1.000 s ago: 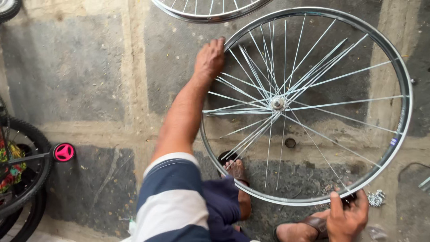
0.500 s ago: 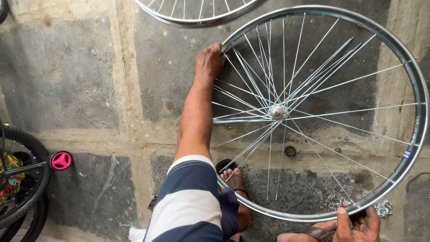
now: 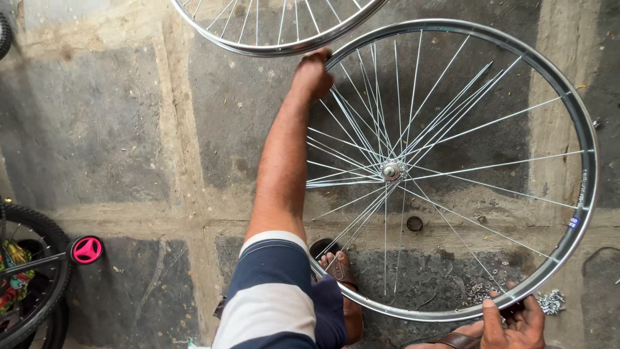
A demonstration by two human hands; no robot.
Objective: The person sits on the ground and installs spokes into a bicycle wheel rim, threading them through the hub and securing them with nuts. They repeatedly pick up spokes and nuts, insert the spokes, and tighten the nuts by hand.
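Concrete floor point(image 3: 116, 129) under the spoked wheel rim point(image 3: 584, 161) — left hand point(image 3: 312, 72) closed on its far edge, right hand point(image 3: 516, 320) pinching the near edge by loose nipples point(image 3: 549, 302); judgement — keep both grips firm, rim level.

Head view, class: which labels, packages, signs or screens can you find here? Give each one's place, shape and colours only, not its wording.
Sticker: small blue rectangle on the right side of the silver wheel rim.
Faint marking: just above the sticker on the rim, pale, too small to tell more.
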